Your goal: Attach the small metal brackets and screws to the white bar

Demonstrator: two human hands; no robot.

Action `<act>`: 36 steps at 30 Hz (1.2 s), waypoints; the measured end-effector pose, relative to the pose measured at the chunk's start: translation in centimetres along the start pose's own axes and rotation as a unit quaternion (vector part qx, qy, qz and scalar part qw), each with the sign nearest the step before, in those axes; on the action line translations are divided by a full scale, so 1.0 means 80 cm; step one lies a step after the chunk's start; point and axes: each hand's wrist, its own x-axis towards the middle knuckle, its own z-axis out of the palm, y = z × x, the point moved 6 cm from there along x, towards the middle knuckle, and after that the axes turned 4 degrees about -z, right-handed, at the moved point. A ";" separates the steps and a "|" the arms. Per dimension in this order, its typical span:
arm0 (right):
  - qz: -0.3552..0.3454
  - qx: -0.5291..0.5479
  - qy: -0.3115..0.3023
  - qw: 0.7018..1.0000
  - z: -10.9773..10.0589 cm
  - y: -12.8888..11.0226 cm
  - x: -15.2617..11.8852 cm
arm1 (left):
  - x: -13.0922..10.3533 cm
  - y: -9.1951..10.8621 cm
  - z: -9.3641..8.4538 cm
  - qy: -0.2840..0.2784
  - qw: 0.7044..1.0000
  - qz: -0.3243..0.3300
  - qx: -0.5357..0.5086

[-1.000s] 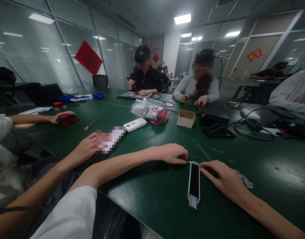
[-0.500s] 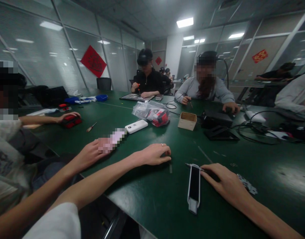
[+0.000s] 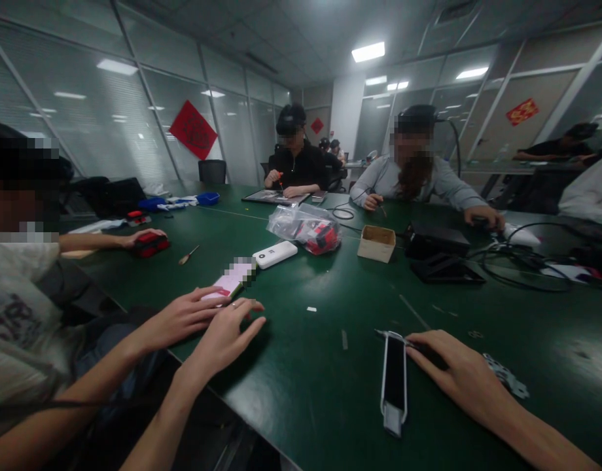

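My left hand (image 3: 230, 337) hovers at the table's near left edge, fingers apart and holding nothing, close beside a neighbour's hand (image 3: 186, 314) on a pink-screened phone (image 3: 232, 280). My right hand (image 3: 453, 360) rests on the table at the right. Its fingers are closed on a thin dark pointed tool (image 3: 424, 347), whose exact kind I cannot make out. Next to those fingertips lies a long object with a black face and silver frame (image 3: 396, 379). Partly behind my right hand are small metal pieces (image 3: 508, 376).
On the green table (image 3: 301, 392) are a small white piece (image 3: 311, 309), a white power bank (image 3: 275, 254), a clear bag with red items (image 3: 315, 230), an open beige box (image 3: 376, 244), a black device (image 3: 436, 240) and cables (image 3: 507, 261). Other people sit around.
My left hand has moved left and nearer, beside the neighbour's hand, uncovering the small white piece. The view has shifted slightly left. My right hand keeps its place by the black-faced object.
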 end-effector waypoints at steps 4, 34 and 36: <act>-0.006 -0.003 0.005 1.000 0.000 0.000 -0.001 | 0.012 0.034 0.004 -0.029 0.997 -0.013 -0.074; -0.007 -0.011 -0.006 1.000 0.002 -0.003 0.001 | 0.154 0.290 0.128 0.089 0.963 0.216 -0.133; -0.007 -0.006 -0.006 1.000 0.002 -0.003 0.001 | 0.154 0.286 0.130 0.095 0.962 0.203 -0.158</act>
